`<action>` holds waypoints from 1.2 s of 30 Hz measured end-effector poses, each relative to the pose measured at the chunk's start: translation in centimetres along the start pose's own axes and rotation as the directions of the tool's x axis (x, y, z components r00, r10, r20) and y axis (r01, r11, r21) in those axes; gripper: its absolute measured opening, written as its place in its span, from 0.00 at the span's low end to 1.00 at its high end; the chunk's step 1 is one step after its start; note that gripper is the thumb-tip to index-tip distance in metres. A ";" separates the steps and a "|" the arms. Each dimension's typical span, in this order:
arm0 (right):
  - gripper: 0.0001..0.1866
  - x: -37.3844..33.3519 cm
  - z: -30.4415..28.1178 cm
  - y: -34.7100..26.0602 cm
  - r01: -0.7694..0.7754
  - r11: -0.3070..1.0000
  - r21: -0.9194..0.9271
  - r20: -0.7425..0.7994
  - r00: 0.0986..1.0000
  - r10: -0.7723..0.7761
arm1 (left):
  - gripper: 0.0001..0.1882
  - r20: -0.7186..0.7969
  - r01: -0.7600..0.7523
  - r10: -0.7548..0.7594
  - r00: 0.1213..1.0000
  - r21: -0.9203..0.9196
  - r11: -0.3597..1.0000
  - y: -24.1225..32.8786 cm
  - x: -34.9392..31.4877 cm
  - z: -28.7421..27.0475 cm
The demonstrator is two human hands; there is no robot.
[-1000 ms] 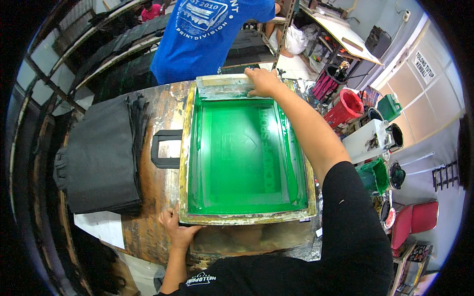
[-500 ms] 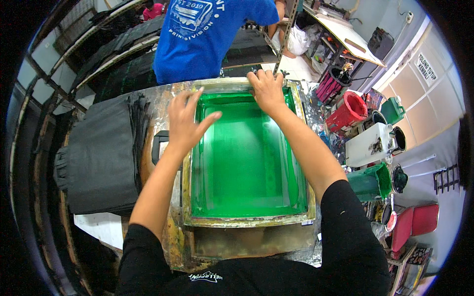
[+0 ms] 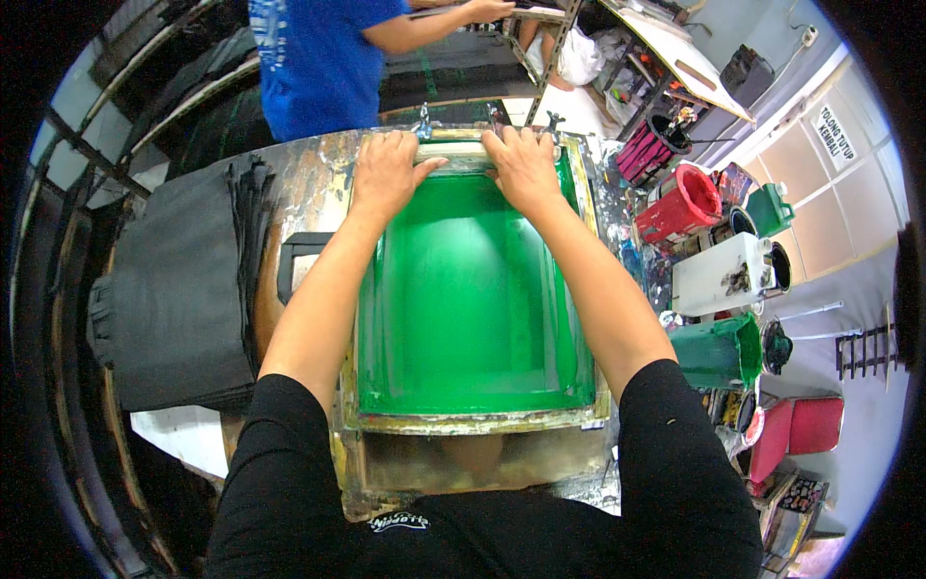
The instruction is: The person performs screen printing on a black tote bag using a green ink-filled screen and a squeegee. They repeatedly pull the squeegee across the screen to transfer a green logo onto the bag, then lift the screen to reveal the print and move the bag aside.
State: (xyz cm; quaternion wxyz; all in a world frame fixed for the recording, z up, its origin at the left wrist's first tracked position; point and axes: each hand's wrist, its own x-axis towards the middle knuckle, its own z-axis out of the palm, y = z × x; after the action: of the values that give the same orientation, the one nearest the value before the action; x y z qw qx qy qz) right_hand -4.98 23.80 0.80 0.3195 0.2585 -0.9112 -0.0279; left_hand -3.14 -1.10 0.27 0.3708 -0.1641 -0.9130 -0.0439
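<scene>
My bare left hand [image 3: 388, 177] and right hand [image 3: 526, 172]: two
Yellow-edged rectangular green screen [image 3: 482, 425]: one
Black fabric stack [image 3: 178, 289]: one
Red cylindrical bucket [image 3: 666, 213]: one
Blue-shirted co-worker [image 3: 323, 77]: one

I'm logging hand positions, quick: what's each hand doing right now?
Left hand: closed on the squeegee, at its left end.
Right hand: closed on the same squeegee, toward its right end.
</scene>
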 end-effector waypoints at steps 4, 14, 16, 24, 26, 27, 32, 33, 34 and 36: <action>0.18 -2.2 -2.8 -1.5 -0.002 1.000 -0.003 0.114 0.994 0.003 | 0.28 0.028 -0.001 0.001 1.000 -0.021 1.000 1.3 -2.6 -2.6; 0.16 -10.9 -11.4 -6.1 -0.011 1.000 -0.009 0.152 0.988 0.012 | 0.27 0.084 -0.045 0.050 0.995 -0.061 0.997 6.0 -9.8 -10.8; 0.15 -12.8 -13.3 -7.2 -0.024 0.999 0.026 0.167 0.986 0.020 | 0.27 0.094 -0.032 0.040 0.995 -0.079 0.996 7.2 -11.6 -12.8; 0.13 -19.7 -20.9 -10.8 -0.041 0.995 0.086 0.279 0.960 0.015 | 0.27 0.171 0.000 0.021 0.985 -0.122 0.993 12.1 -18.0 -20.4; 0.14 -20.9 -22.7 -11.5 -0.053 0.991 0.124 0.286 0.958 0.015 | 0.27 0.168 -0.011 0.033 0.985 -0.128 0.992 12.8 -19.2 -21.8; 0.15 -21.6 -23.3 -11.9 -0.057 0.988 0.147 0.289 0.957 0.012 | 0.27 0.169 -0.011 0.033 0.985 -0.132 0.991 13.1 -20.0 -22.5; 0.15 -23.3 -24.4 -12.8 -0.064 0.987 0.148 0.248 0.969 0.026 | 0.27 0.212 0.042 0.000 0.977 -0.194 0.980 13.9 -21.1 -23.7; 0.15 -22.9 -24.2 -12.5 -0.070 0.986 0.151 0.276 0.961 0.026 | 0.27 0.241 0.071 -0.022 0.970 -0.196 0.978 13.9 -20.9 -23.8; 0.16 -22.4 -24.0 -12.2 -0.075 0.985 0.153 0.300 0.954 0.025 | 0.30 0.208 0.079 -0.026 0.978 -0.248 0.965 13.8 -21.0 -23.6; 0.20 -21.7 -24.7 -12.0 -0.102 0.976 0.194 0.357 0.934 0.026 | 0.37 0.141 0.085 -0.037 0.989 -0.352 0.932 13.0 -21.2 -23.3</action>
State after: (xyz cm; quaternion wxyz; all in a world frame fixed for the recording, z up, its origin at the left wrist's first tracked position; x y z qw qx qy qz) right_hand 29.56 26.81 5.47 0.1232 0.2515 -0.9594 0.0326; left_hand 30.83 0.75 1.86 0.2721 -0.2028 -0.9170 -0.2097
